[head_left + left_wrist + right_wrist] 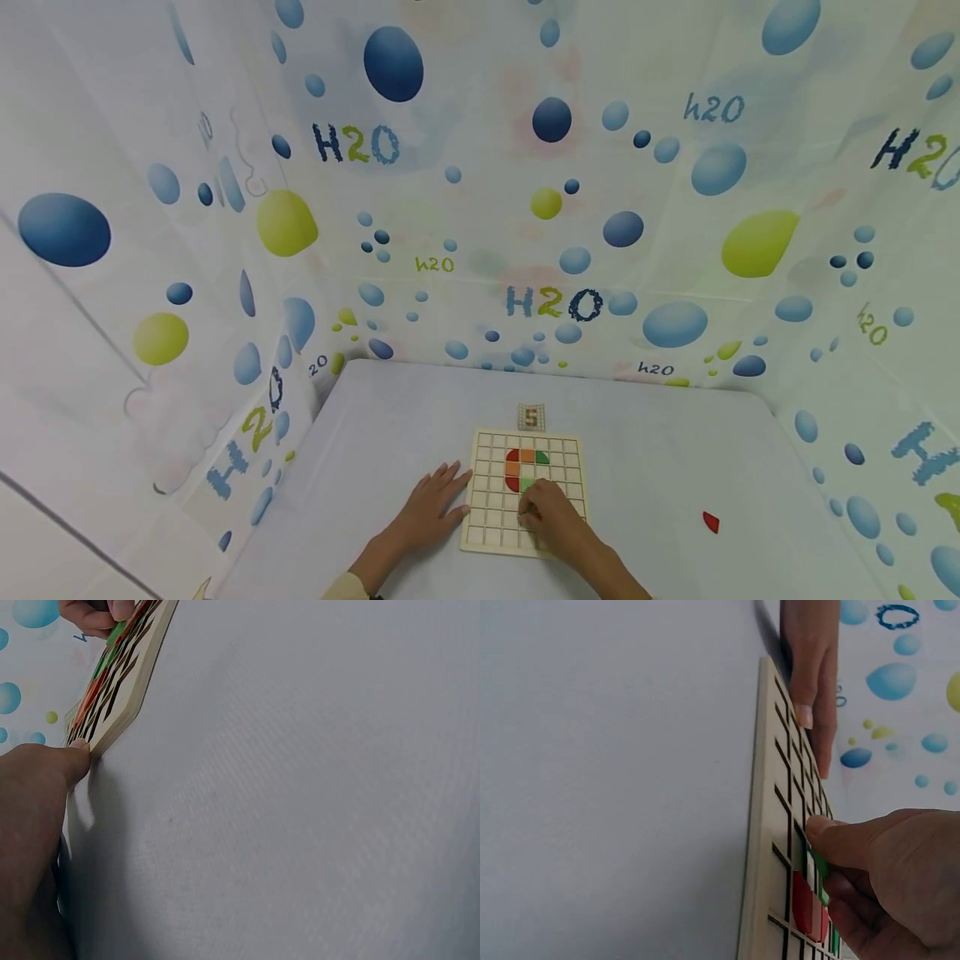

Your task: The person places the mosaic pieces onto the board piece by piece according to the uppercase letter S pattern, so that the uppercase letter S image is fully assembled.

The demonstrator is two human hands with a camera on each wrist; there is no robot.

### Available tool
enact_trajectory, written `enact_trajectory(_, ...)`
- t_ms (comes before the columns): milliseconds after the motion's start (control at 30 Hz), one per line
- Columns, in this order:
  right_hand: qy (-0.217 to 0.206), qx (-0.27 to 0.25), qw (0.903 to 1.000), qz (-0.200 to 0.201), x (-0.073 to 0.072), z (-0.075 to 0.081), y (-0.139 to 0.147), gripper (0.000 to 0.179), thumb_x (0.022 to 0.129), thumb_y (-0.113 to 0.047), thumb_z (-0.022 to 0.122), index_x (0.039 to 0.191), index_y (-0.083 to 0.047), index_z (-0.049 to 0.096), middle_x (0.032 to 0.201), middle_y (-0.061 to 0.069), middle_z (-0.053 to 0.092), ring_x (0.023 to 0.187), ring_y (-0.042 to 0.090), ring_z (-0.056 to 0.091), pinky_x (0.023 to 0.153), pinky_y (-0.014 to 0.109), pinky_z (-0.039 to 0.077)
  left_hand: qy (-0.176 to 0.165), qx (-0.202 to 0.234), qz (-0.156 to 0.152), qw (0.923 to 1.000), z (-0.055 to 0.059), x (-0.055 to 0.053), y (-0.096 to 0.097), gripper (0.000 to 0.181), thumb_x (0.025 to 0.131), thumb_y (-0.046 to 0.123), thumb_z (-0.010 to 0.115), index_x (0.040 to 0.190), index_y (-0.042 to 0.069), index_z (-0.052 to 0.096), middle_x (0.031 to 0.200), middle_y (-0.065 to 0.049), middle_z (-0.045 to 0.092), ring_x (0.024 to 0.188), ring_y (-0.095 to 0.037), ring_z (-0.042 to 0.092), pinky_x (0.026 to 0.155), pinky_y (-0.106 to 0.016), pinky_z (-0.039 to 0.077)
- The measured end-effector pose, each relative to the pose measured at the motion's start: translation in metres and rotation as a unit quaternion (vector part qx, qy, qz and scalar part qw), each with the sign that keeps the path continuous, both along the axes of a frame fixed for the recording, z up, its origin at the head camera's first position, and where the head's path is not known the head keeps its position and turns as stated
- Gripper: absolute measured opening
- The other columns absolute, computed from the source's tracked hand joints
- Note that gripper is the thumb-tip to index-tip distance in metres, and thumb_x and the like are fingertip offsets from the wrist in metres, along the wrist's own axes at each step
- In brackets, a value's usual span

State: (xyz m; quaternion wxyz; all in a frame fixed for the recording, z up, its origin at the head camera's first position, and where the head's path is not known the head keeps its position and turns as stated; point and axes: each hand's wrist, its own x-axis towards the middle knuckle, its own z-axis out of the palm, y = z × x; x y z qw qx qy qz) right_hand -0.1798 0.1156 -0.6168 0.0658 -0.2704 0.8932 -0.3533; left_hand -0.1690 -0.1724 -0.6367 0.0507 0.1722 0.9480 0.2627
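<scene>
A square wooden grid board lies on the white table. Red, orange and green tiles form a curved shape in its cells. My left hand rests at the board's left edge, fingers spread and thumb touching the rim. Over the board's lower middle, my right hand pinches a small green tile between thumb and fingers. Red tiles sit in the grid beside those fingers in the right wrist view. The right hand covers part of the grid in the head view.
A small gridded card with a brown figure like a 5 or S lies just behind the board. One loose red tile with a curved edge lies off to the right on the table. Printed curtains surround the table.
</scene>
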Motion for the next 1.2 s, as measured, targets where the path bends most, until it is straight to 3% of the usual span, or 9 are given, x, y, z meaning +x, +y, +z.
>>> enact_trajectory(167, 0.034, 0.041, 0.9985, 0.008, 0.004, -0.003, -0.002, 0.014, 0.097, -0.015, 0.078, 0.093, -0.022, 0.066, 0.101, -0.014, 0.061, 0.096, 0.005, 0.054, 0.083, 0.03, 0.053, 0.01, 0.01, -0.003, 0.9999, -0.001, 0.0, -0.001, 0.063, 0.108, 0.045, 0.056, 0.162, 0.015, 0.044, 0.17, -0.017, 0.035, 0.157, -0.045, 0.029, 0.124, -0.071, 0.022)
enact_trajectory(533, 0.101, 0.046, 0.9936, 0.023, 0.006, -0.004, 0.001, 0.017, 0.092, -0.012, 0.082, 0.107, -0.017, 0.077, 0.104, -0.01, 0.068, 0.097, 0.009, 0.064, 0.081, 0.03, 0.058, 0.015, 0.019, -0.007, 0.9997, 0.0, 0.002, 0.0, 0.062, 0.108, 0.044, 0.056, 0.161, 0.014, 0.045, 0.169, -0.019, 0.036, 0.156, -0.047, 0.029, 0.123, -0.072, 0.023)
enact_trajectory(667, 0.107, 0.043, 0.993, 0.024, 0.006, -0.007, 0.002, 0.016, 0.092, -0.011, 0.081, 0.108, -0.014, 0.081, 0.101, -0.008, 0.069, 0.093, 0.007, 0.063, 0.078, 0.027, 0.058, 0.026, 0.018, -0.001, 0.9995, -0.005, 0.001, 0.0, 0.061, 0.107, 0.044, 0.057, 0.16, 0.015, 0.046, 0.168, -0.018, 0.038, 0.156, -0.046, 0.031, 0.123, -0.072, 0.024)
enact_trajectory(833, 0.114, 0.051, 0.9918, 0.027, 0.009, -0.007, 0.001, 0.017, 0.094, -0.01, 0.08, 0.11, -0.014, 0.084, 0.097, -0.01, 0.07, 0.091, 0.004, 0.062, 0.08, 0.026, 0.058, 0.016, 0.016, 0.001, 0.9998, -0.006, 0.001, 0.0, 0.062, 0.107, 0.044, 0.057, 0.16, 0.014, 0.046, 0.169, -0.018, 0.036, 0.157, -0.045, 0.03, 0.124, -0.071, 0.023)
enact_trajectory(1000, 0.135, 0.027, 0.9898, 0.036, 0.013, -0.004, 0.0, 0.015, 0.094, -0.007, 0.08, 0.106, -0.012, 0.085, 0.095, -0.009, 0.073, 0.09, 0.003, 0.064, 0.08, 0.024, 0.059, 0.004, 0.011, -0.002, 0.9999, -0.003, 0.0, 0.0, 0.063, 0.108, 0.045, 0.056, 0.161, 0.014, 0.044, 0.17, -0.018, 0.035, 0.158, -0.045, 0.028, 0.124, -0.071, 0.022)
enact_trajectory(1200, 0.127, 0.052, 0.9903, 0.025, 0.013, -0.004, 0.0, 0.014, 0.094, -0.012, 0.081, 0.107, -0.018, 0.08, 0.099, -0.014, 0.072, 0.096, 0.004, 0.065, 0.087, 0.032, 0.059, 0.007, 0.01, 0.001, 0.9999, -0.001, 0.0, 0.001, 0.062, 0.108, 0.044, 0.056, 0.161, 0.015, 0.044, 0.17, -0.018, 0.035, 0.157, -0.046, 0.028, 0.124, -0.072, 0.021)
